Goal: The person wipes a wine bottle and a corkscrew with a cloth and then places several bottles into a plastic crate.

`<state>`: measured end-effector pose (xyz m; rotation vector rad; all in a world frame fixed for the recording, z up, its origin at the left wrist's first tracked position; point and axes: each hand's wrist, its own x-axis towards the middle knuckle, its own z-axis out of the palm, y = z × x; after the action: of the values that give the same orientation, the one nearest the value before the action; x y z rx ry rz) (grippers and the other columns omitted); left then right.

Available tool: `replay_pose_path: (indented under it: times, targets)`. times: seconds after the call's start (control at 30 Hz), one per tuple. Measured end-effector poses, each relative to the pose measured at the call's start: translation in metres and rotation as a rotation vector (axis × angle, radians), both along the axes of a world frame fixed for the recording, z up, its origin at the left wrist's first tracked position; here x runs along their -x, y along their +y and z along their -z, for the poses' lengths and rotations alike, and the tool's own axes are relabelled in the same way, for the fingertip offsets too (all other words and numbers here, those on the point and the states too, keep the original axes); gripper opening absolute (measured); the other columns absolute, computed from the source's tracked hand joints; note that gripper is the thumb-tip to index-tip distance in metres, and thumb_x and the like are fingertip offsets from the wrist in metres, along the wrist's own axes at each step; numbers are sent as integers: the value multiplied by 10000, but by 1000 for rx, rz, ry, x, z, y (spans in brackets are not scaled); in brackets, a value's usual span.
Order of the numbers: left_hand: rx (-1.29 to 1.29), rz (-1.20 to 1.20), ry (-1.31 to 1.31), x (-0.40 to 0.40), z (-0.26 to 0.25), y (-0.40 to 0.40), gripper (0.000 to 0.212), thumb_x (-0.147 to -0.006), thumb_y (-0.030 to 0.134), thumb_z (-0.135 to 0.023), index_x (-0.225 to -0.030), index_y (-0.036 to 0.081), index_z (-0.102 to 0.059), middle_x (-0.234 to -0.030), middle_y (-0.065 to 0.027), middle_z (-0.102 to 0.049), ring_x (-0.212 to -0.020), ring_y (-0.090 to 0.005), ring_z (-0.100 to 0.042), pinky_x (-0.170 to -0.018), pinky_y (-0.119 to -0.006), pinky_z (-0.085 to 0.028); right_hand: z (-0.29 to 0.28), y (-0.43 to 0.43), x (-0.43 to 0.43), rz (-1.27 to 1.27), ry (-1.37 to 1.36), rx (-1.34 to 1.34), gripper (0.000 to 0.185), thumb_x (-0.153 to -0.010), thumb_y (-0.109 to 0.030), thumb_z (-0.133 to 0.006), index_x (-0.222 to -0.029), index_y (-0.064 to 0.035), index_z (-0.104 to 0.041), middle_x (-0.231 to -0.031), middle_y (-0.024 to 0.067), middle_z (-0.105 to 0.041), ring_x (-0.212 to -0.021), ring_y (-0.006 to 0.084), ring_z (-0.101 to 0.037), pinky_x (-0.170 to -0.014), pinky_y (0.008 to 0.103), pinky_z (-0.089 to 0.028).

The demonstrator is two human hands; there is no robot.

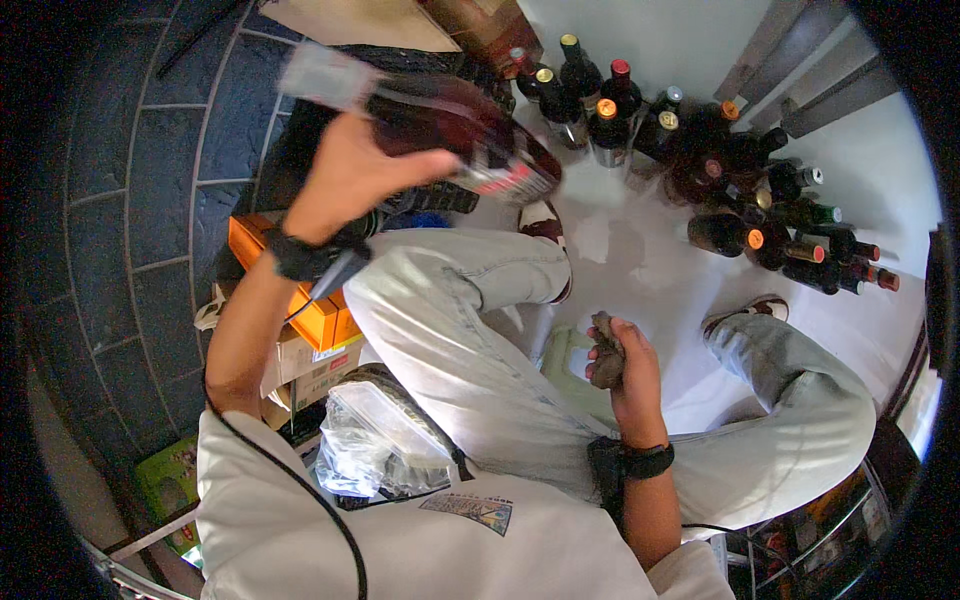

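Note:
My left hand (pixel 352 169) is raised at the upper left, its fingers round a large glass bottle (pixel 457 124) of dark liquid. The bottle is tilted, blurred, and bears a label. Over my lap, my right hand (pixel 634 367) grips a crumpled brown cloth (pixel 607 352). A pale green thing (pixel 562 360), partly hidden, lies on the floor between my legs. Beyond my feet stands a group of dark glass bottles (pixel 607 131) with coloured caps, and more bottles (pixel 720 234) are grouped to the right of these.
An orange box (pixel 322 319) rests on cardboard boxes (pixel 319 371) beside my left leg. A clear plastic bag (pixel 375 442) with containers is near my left hip. White walls stand behind the bottles; a dark tiled surface (pixel 165 150) is at the left. Black cables run along my arms.

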<state>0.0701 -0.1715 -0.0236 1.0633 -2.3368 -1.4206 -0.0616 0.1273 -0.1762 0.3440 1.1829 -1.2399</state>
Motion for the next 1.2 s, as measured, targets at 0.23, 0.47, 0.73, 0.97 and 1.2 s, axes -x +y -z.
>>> replay_pose_path:
  times: [0.23, 0.47, 0.73, 0.97, 1.2]
  targets:
    - [297, -429, -61, -97, -3, -69, 414, -747, 188, -747, -1071, -13, -586, -1002, -77, -641, -867, -153, -610, -778, -280, -495, 10, 4, 7, 22, 83, -49, 320, -893, -299, -521, -1046, -19, -545, -899, 95, -611, -653, 156, -552, -488, 290, -485]
    - [48, -732, -115, -142, 101, -139, 421, -742, 215, -752, -1080, 55, -557, -1014, -52, -620, -932, -170, -601, -686, -332, -563, 8, -1, 12, 36, 109, -164, 315, -892, -308, -510, -1045, -34, -537, -902, 97, -595, -669, 154, -533, -512, 294, -460]
    - [-210, -751, -133, -141, 209, -175, 806, -684, 145, -770, -1301, -1, -272, -1113, -149, -573, -1006, -261, -590, -720, -430, -563, 15, -7, 12, 2, 124, -257, 331, -884, -323, -517, -1042, -33, -537, -900, 94, -592, -655, 147, -534, -499, 294, -451]
    - [-164, -725, -230, -123, 264, -180, 266, -689, 119, -771, -850, -45, -638, -807, -94, -651, -681, -190, -618, -549, -336, -529, 14, -14, 12, -6, 154, -295, 307, -899, -312, -511, -1013, -31, -554, -868, 82, -610, -622, 142, -543, -487, 284, -456]
    - [-244, -606, -201, -134, 293, -186, 284, -706, 211, -769, -838, -19, -667, -791, -66, -656, -616, -154, -595, -496, -303, -456, 23, -7, 12, -32, 167, -287, 378, -875, -358, -539, -1055, -24, -539, -874, 98, -603, -624, 135, -534, -467, 267, -442]
